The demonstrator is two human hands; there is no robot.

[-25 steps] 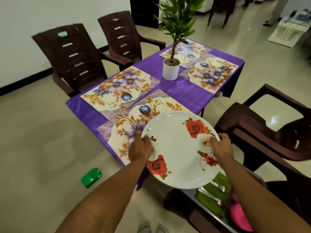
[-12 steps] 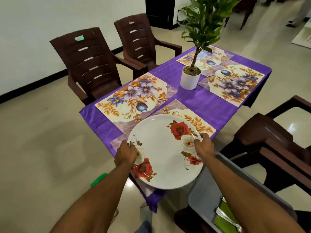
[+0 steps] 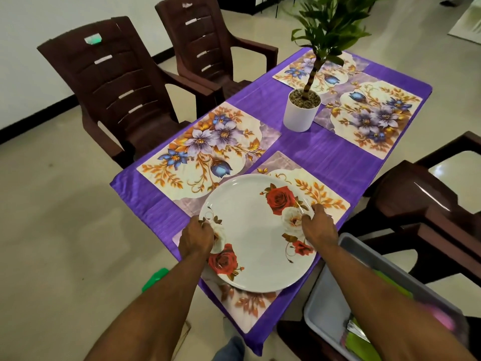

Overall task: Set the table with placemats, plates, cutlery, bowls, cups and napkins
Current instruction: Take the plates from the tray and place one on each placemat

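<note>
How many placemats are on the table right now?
4: one under the plate, nearest; one left of it; one beyond the plant pot, far right; one far left, partly hidden by the plant.

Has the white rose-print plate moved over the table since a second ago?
Yes. The round white rose-print plate, gripped by the left hand and right hand, has come forward over the near floral placemat; earlier it overhung the table's near edge.

So the table (image 3: 325, 157) runs from 7 o'clock up to 1 o'clock, four placemats on it. The plate (image 3: 257, 230) sits on the nearest placemat (image 3: 320, 196), one hand on each side. Another placemat (image 3: 203, 149) lies at its 10 o'clock. The potted plant (image 3: 302, 110) stands mid-table, two more mats behind it. Two chairs at 10 and 11, a bin (image 3: 330, 290) at 5.
</note>
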